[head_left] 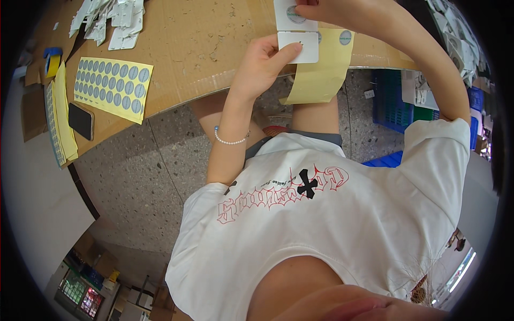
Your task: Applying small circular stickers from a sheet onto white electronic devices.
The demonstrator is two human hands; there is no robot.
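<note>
Two hands: left, right; two white cards; one phone; one tape roll; one bracelet; two blue crates

The light is bright and even, and it seems to come from above me. My left hand drops only a soft shadow on the cardboard table. Nothing shines too hard. The picture is round, with black corners. Straight edges bend near the rim. The middle looks sharp, but the far edges look squashed and fuzzy.
</note>
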